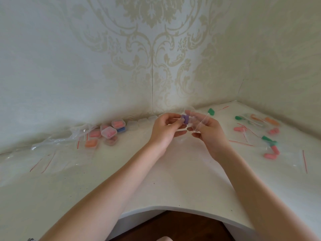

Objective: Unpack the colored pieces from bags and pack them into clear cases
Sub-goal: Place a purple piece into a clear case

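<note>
Above the middle of the white table, my left hand (pixel 166 126) pinches purple pieces (pixel 184 119) at the mouth of a small clear bag (pixel 198 121). My right hand (pixel 206 130) grips that bag from the other side. Filled clear cases (pixel 111 132) with pink, orange and blue pieces are piled at the back left. Small bags with green, pink and orange pieces (pixel 271 145) lie on the right.
Flat bags with red strips (pixel 46 159) are spread at the left. A row of clear cases (pixel 142 121) lines the wall behind my hands. The white table (pixel 173 180) has a curved front edge near me, with dark floor below.
</note>
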A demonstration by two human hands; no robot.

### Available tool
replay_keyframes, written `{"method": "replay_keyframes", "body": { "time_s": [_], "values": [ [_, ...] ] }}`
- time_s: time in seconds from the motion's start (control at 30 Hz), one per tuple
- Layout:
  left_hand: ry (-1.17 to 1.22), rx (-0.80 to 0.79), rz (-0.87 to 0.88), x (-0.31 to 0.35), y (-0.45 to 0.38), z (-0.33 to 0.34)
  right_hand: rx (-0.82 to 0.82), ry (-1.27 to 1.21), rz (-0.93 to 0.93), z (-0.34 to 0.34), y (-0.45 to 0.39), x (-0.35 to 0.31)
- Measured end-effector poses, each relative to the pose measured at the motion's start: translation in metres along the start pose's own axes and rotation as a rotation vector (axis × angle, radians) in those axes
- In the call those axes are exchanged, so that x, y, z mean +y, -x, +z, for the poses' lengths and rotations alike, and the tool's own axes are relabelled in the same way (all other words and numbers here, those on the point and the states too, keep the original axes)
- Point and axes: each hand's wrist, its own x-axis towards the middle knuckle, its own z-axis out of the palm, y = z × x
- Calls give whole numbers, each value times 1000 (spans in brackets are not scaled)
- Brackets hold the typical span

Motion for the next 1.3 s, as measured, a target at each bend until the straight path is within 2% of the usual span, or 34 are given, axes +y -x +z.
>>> {"method": "replay_keyframes", "body": {
  "time_s": [0.17, 0.37, 0.6, 0.9, 1.1, 1.3],
  "values": [
    [-44, 67, 32, -2, -2, -4, -6, 150, 10, 1, 0, 0],
    [-19, 120, 42, -1, -4, -6, -81, 139, 50, 3, 0, 0],
    [49, 95, -5, 3, -3, -4, 24, 192, -43, 0, 0, 1],
    [126, 172, -36, 7, -4, -4, -94, 201, -83, 2, 2, 0],
    [-70, 181, 68, 5, -7, -10, -125, 191, -28, 6, 2, 0],
    [-214, 108, 172, 2, -4, -5, -41, 171, 5, 5, 1, 1]
  ]
}}
